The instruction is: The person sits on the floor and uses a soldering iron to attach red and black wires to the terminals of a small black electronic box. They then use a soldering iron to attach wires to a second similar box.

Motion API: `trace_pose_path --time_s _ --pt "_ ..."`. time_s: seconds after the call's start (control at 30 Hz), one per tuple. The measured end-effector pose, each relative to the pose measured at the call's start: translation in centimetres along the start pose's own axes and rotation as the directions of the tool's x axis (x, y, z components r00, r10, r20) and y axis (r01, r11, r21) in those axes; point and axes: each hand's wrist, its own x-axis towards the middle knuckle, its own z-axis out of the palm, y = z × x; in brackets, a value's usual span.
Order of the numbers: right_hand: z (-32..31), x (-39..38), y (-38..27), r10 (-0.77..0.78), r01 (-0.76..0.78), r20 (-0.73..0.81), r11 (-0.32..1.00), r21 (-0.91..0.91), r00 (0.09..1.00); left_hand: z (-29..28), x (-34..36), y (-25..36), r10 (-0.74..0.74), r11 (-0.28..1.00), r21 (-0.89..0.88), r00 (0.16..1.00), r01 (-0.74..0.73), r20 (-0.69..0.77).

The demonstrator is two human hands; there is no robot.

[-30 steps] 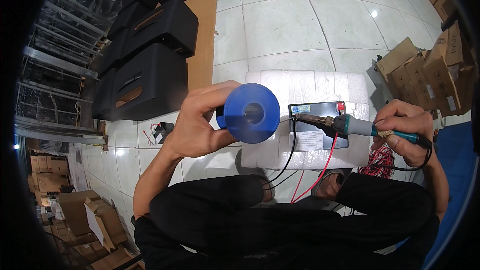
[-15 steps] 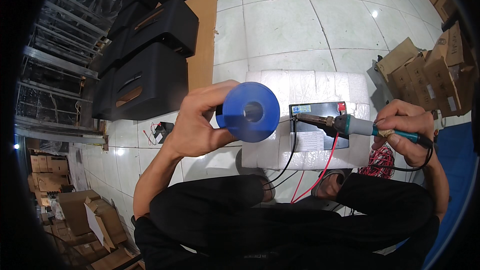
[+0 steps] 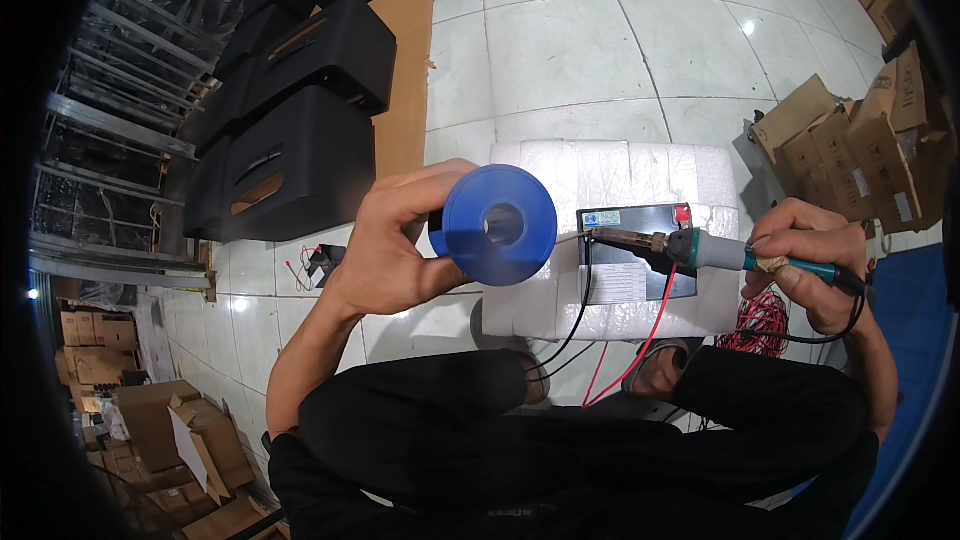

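A blue spool of solder wire [image 3: 530, 240] is gripped in my left hand [image 3: 395, 240], its round end facing up. My right hand [image 3: 815, 260] is closed around the teal and grey handle of a soldering iron [image 3: 710, 250]. The iron's tip rests at the upper left corner of a black battery [image 3: 625, 220], where a black wire [image 3: 585, 310] joins it. A thin strand runs from the spool toward that same spot. A red wire [image 3: 650, 345] leads down from the battery's right side, its upper end partly hidden by the iron.
The battery lies on a white foam-wrapped block [image 3: 540, 160]. Large black cases [image 3: 310, 155] stand at left on brown cardboard [image 3: 408, 120]. Cardboard boxes [image 3: 850, 150] are at right, with a red wire bundle [image 3: 752, 328] nearer. A small black battery [image 3: 322, 265] sits on the floor left.
The spool in my left hand has shifted very slightly to the left. The soldering iron stays at the same corner of the battery.
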Motion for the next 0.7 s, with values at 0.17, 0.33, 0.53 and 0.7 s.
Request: trace_pose_path --time_s 0.17,0.33,0.53,0.7 --pt "0.04 -0.04 -0.01 -0.002 0.002 -0.008 1.0 0.008 1.0 -0.13 -0.03 0.04 -0.012 1.0 -0.001 1.0 0.012 0.009" --pt "-0.04 -0.04 0.04 -0.017 0.017 0.006 1.0 -0.007 1.0 -0.08 -0.08 -0.02 -0.004 1.0 -0.007 1.0 0.004 0.0" --pt "-0.2 -0.1 0.03 -0.024 0.024 0.018 0.999 -0.023 1.0 -0.1 -0.08 -0.1 -0.006 1.0 -0.018 1.0 0.006 0.01" --pt "-0.4 -0.17 -0.11 -0.025 0.029 0.046 0.997 -0.078 0.999 -0.05 0.01 -0.19 0.011 1.0 -0.003 1.0 -0.011 0.015"
